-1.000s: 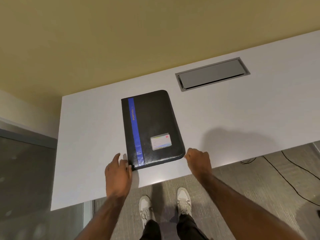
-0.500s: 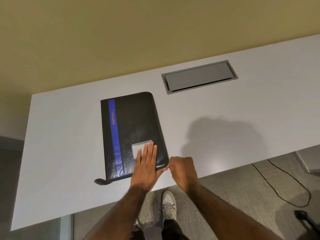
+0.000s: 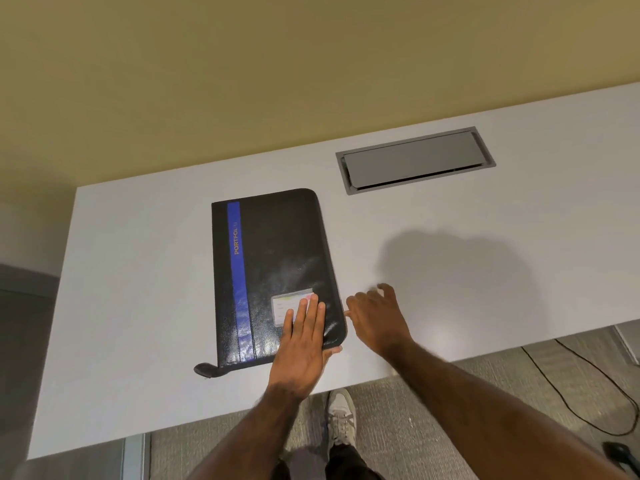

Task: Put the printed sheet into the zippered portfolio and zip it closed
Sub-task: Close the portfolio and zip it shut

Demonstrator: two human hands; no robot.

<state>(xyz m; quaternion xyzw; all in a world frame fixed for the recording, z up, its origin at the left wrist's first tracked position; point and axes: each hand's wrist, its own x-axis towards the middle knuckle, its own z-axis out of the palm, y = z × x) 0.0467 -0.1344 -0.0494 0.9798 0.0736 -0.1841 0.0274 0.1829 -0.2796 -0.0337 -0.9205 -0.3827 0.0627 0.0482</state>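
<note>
L hand (image 3: 304, 341): flat, fingers straight, portfolio (image 3: 273, 251) beneath, label (image 3: 282, 303) under tips | R hand (image 3: 377, 317): blurry, grip unclear, portfolio edge just left

Even indoor light — soft shadow on the table (image 3: 450, 271), right hand (image 3: 377, 317) motion-blurred.

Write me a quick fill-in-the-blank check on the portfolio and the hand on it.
1. The left hand presses flat on the black portfolio at its near ____ corner.
2. The stripe down its cover is ____.
3. The black tab sticks out at its near ____ corner.
Missing words: right, blue, left.
</note>
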